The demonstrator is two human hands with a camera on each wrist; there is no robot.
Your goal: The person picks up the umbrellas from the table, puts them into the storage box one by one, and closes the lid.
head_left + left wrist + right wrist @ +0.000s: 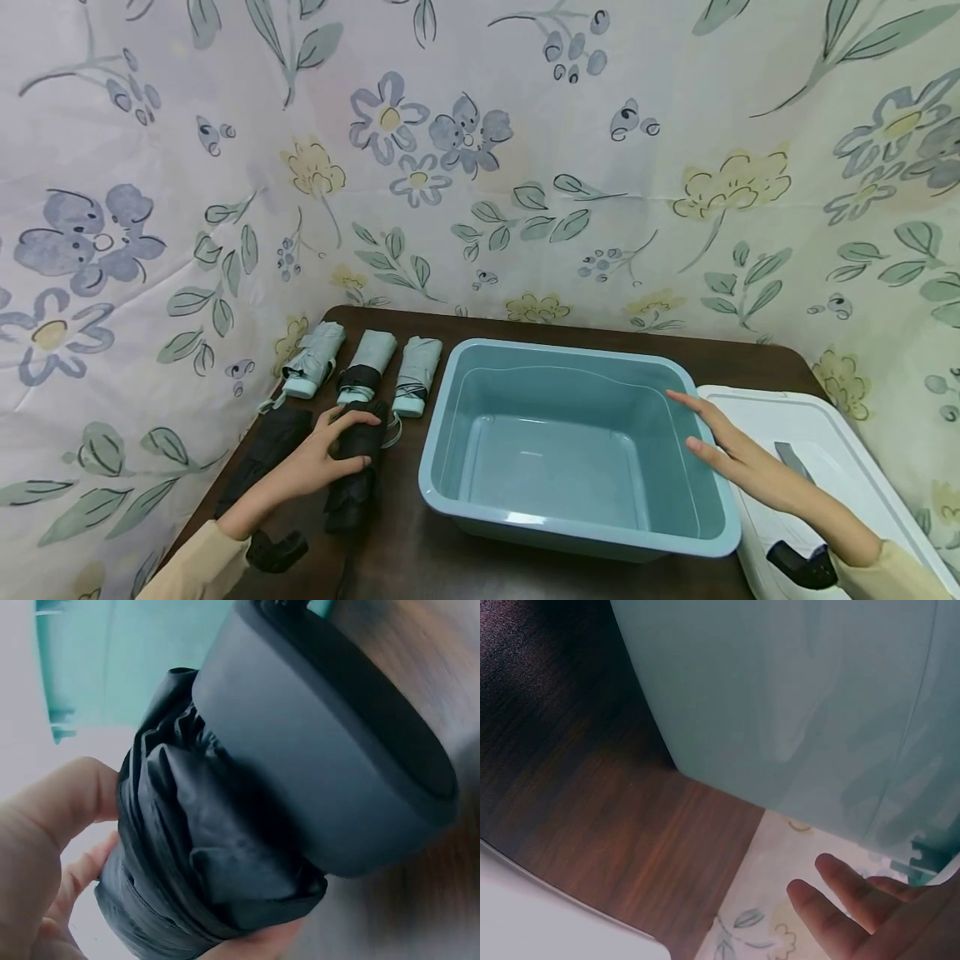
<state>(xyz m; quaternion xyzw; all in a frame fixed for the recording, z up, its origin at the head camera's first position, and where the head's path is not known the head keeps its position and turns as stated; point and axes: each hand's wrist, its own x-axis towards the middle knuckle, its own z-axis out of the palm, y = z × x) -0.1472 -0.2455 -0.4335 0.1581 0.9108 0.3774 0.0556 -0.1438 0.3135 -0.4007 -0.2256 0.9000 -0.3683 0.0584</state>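
My left hand (318, 454) grips a folded black umbrella (352, 504) at the left of the table, thumb on one side and fingers on the other. Up close in the left wrist view, the umbrella's smooth dark handle end (322, 742) juts out from its gathered cloth (225, 847). Whether it touches the table cannot be told. My right hand (750, 458) is at the right rim of a light blue plastic bin (577, 537), its fingers extended and holding nothing. Inside, the bin's floor (551, 467) is bare.
Beside the left forearm lies another black umbrella (266, 454). Three pale green folded umbrellas (318, 358) lie in a row behind. A white lid (810, 417) with a grey strip on it is right of the bin. Floral cloth (480, 167) hangs behind the dark table (405, 533).
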